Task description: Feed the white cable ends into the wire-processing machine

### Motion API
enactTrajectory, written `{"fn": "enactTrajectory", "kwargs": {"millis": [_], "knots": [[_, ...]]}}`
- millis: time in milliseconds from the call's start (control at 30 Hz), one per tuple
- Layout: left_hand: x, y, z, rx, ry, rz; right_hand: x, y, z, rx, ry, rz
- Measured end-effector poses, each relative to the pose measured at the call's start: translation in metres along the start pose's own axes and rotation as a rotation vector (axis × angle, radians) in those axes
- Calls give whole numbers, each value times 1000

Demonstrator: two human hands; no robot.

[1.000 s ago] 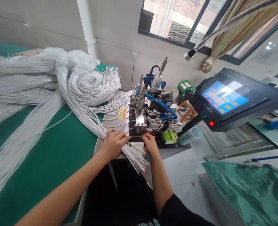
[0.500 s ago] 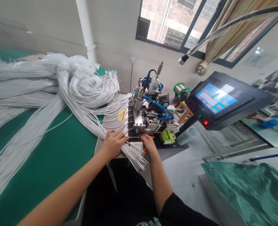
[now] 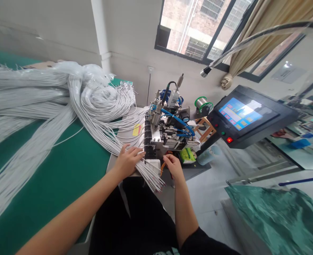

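A thick bundle of white cables (image 3: 151,177) runs beneath my left hand (image 3: 128,161), and its cut ends spread out toward my lap. The fingers of that hand are curled over the cables, their tips close to the black feed slots of a small wire-processing machine (image 3: 156,134). My right hand (image 3: 173,165) is at the machine's front corner, apart from the cable ends. Its thumb and fingers are pinched together; whatever may be between them is too small to tell. Several single white cables lie in the slots along the machine's left side.
More white cable bundles (image 3: 100,102), partly in clear plastic, cover the green table (image 3: 74,170). A control screen (image 3: 241,113) stands right of the machine, beside a wire spool (image 3: 202,103). A bendable lamp (image 3: 205,72) hangs above. Green sheeting (image 3: 278,216) lies at lower right.
My right hand has drawn back to the right, away from the slots and the single cable there. My left hand stays on the bundle, and the view has shifted slightly.
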State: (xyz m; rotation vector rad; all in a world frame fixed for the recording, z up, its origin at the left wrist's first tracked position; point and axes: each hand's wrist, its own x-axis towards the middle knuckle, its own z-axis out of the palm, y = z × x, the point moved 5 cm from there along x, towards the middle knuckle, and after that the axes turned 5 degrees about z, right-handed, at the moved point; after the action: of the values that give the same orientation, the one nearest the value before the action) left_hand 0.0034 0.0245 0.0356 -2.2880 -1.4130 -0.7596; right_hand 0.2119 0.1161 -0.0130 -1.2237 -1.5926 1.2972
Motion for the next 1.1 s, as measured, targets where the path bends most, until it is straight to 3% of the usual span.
{"fn": "enactTrajectory", "kwargs": {"millis": [233,300,400,533,767,933,1100], "knots": [[-1,1,-3,28,59,64,-32,-29,-4,-222,-388,-41],[-1,1,-4,29,73,71,-36,-34,-5,-243,-435,-62],[0,2,-6,21,77,86,-36,-37,-7,-205,-371,-69],[2,5,-9,-6,73,123,-27,-31,-8,-110,-137,-44],[2,7,-12,-7,96,164,-14,-17,17,98,103,-10],[0,8,-10,1,114,182,-14,-18,29,115,142,-45],[-1,7,-7,8,107,174,-12,-21,32,155,94,-52]]}}
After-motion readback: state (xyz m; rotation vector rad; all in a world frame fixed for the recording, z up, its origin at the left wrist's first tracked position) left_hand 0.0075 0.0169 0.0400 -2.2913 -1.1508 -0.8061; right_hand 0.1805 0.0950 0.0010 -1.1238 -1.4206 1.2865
